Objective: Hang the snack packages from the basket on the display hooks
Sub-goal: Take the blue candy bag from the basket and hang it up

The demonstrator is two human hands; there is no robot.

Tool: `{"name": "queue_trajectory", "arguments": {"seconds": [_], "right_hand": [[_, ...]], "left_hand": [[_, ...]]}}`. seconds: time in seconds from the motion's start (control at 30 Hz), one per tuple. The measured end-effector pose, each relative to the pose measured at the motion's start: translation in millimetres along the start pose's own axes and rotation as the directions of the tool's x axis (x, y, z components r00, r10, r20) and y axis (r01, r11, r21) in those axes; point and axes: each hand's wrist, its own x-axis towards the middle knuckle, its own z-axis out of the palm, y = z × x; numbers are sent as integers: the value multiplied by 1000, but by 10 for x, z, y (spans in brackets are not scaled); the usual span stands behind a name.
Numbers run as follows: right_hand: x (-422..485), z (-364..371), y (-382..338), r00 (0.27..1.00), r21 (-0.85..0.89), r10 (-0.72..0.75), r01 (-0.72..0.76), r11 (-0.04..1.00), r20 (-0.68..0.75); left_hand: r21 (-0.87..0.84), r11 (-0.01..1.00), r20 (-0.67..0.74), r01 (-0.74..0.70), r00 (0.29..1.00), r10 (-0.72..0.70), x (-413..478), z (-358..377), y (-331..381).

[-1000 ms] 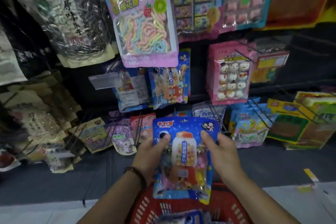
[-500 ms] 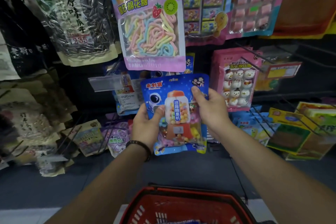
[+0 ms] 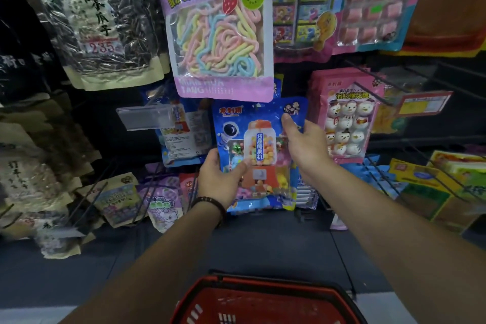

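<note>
A blue snack package (image 3: 259, 123) printed with a gumball machine is held upright against the display, just under the pink marshmallow bag (image 3: 221, 31). My left hand (image 3: 219, 179) grips its lower left edge, thumb across the front. My right hand (image 3: 305, 142) holds its right side, thumb on the front near the top right corner. The package's hang hole sits near its top edge; whether a hook passes through it cannot be told. The red basket (image 3: 265, 300) stands below at the bottom edge, between my forearms.
Another blue package (image 3: 184, 131) hangs just left behind a clear price tag holder (image 3: 144, 116). A pink snowman marshmallow pack (image 3: 347, 118) hangs to the right. Black wire hooks (image 3: 373, 87) jut out around it. Sunflower seed bags (image 3: 102, 21) fill the left; boxed goods (image 3: 447, 184) sit lower right.
Both hands lifted the blue package out of the basket and up to the display, then pushed it further toward the hooks under the pink bag. The basket dropped lower in view.
</note>
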Motion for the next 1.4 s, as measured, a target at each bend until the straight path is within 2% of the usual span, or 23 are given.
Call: {"name": "queue_trajectory", "arguments": {"seconds": [0.23, 0.47, 0.73, 0.83, 0.97, 1.1, 1.2, 1.27, 1.33, 1.4], "right_hand": [[212, 112, 156, 1000, -114, -7, 5, 993, -16], [282, 138, 269, 999, -285, 36, -30, 958, 16], [-350, -111, 396, 991, -419, 80, -27, 907, 109], [-878, -260, 668, 989, -424, 86, -27, 905, 121], [-1665, -460, 1209, 977, -442, 146, -64, 895, 153], [-2247, -575, 1858, 883, -529, 433, -284, 800, 181], [-2570, -596, 2319, 758, -603, 640, -454, 656, 126], [-2756, -557, 2542, 634, -657, 766, -531, 535, 112], [-2895, -489, 2720, 522, -758, 838, -479, 442, 158], [-2956, -446, 2808, 494, -819, 853, -410, 402, 172]], "left_hand": [[55, 998, -98, 12, 995, -6, 319, 148, -192], [160, 981, -131, 106, 988, -86, 520, 158, -134], [192, 955, -146, 225, 969, -199, 62, -33, -7], [242, 948, -72, 207, 978, -195, -427, -142, -79], [403, 911, 170, 91, 970, -172, -1190, -355, -451], [594, 805, 419, -7, 857, -301, -1691, -537, -913], [705, 709, 464, -26, 773, -433, -1969, -650, -1330], [770, 636, 489, -38, 676, -551, -2069, -712, -1550], [839, 532, 502, -110, 532, -682, -2076, -719, -1649], [848, 519, 499, -106, 492, -714, -2023, -682, -1668]]}}
